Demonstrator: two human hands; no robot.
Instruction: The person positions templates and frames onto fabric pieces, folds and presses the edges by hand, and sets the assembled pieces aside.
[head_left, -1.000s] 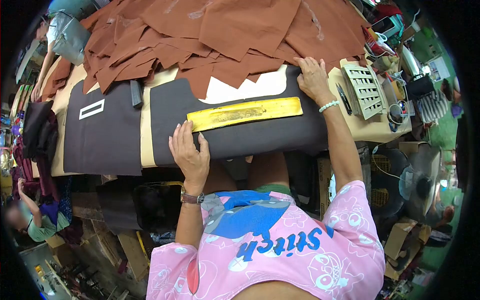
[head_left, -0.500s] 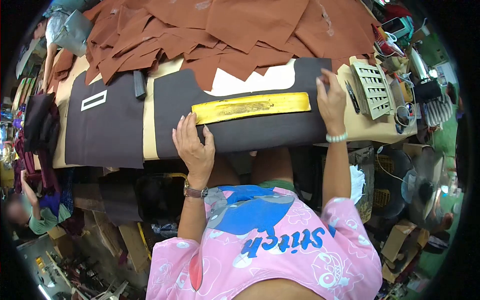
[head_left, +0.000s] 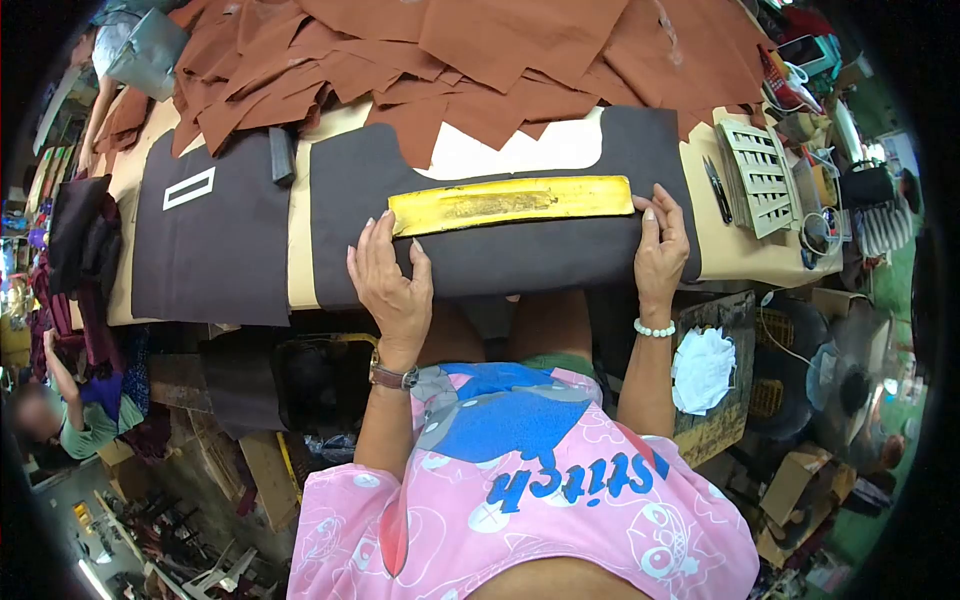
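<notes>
A long yellow strip (head_left: 515,205) with a dark smudged middle lies across a dark cut fabric panel (head_left: 540,265) in front of me. At its left end, my left hand (head_left: 390,285) rests on the panel with fingers apart, fingertips by the strip's lower corner. My right hand (head_left: 662,255) is at the strip's other end, fingers loosely bent and apart, fingertips close to its edge. Neither hand grips anything. A second dark panel (head_left: 215,250) lies to the left, bearing a white rectangular frame (head_left: 189,188) and a dark block (head_left: 281,158) at its corner.
Brown fabric pieces (head_left: 510,45) are heaped along the back of the table. To the right lie black-handled snips (head_left: 718,190) and a stack of slotted beige plates (head_left: 757,180). Another person (head_left: 95,410) is at the far left. A fan (head_left: 850,385) stands at lower right.
My right hand has come down from above the panel's upper right to the strip's right end. My left hand and the strip stay nearly in place; the view shifts slightly.
</notes>
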